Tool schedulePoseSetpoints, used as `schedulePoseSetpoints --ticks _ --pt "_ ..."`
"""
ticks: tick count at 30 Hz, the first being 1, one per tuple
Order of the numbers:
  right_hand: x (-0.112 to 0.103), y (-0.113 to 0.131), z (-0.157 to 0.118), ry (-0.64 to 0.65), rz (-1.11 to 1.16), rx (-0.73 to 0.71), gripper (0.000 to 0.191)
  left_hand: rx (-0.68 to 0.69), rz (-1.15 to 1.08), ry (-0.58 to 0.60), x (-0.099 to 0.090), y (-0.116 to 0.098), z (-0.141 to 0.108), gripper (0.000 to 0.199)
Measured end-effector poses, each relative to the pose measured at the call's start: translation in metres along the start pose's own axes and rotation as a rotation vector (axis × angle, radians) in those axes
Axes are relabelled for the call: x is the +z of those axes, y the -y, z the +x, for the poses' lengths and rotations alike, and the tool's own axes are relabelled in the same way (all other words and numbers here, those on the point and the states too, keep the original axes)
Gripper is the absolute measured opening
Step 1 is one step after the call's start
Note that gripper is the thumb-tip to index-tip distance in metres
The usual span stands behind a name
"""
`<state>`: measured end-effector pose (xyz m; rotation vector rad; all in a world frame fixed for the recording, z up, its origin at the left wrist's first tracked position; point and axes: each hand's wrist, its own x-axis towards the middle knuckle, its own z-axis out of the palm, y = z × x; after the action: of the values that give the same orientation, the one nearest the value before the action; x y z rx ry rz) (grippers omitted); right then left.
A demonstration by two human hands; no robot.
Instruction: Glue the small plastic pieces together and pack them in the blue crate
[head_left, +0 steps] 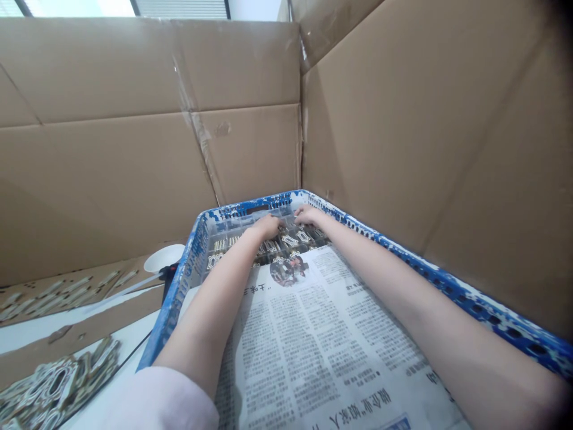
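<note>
Inside the far end of a blue-and-white plastic crate (161, 325) lies a clear plastic tray (237, 224) divided into compartments. Small pale ornate frame-shaped pieces (289, 240) fill several of its nearer cells. My left hand (267, 226) reaches down to the middle of the tray, fingers bent together; its fingertips are partly hidden, and what they hold, if anything, cannot be made out. Just to its right, my right hand (308, 215) is over the back right of the tray, fingers loosely bent and slightly apart, with nothing visible in them. A newspaper sheet (308, 334) covers the crate's nearer part.
Tall cardboard walls (250, 149) rise behind and to the right of the crate. On the left are a white bowl (165, 258), a heap of similar frame pieces (58, 382), and cardboard with rows of thin pieces (58, 295).
</note>
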<state>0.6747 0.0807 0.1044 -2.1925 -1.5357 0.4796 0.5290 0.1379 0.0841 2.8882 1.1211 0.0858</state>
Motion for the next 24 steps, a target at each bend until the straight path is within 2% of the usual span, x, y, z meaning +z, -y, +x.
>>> schedulePoseSetpoints --ticks 8,13,18,24 --pt "0.019 -0.008 0.02 -0.151 0.039 -0.122 0.023 -0.039 -0.028 0.006 0.0 -0.002 -0.004 0.051" --pt "0.021 -0.009 0.019 -0.178 0.096 -0.101 0.017 -0.044 -0.086 -0.012 0.001 -0.005 -0.008 0.046" --pt "0.017 -0.01 0.012 -0.132 0.155 -0.034 0.021 -0.034 -0.179 -0.081 0.0 -0.005 -0.009 0.041" --pt "0.013 -0.002 0.005 -0.012 0.254 0.011 0.026 0.007 -0.375 -0.257 0.0 -0.018 0.0 0.036"
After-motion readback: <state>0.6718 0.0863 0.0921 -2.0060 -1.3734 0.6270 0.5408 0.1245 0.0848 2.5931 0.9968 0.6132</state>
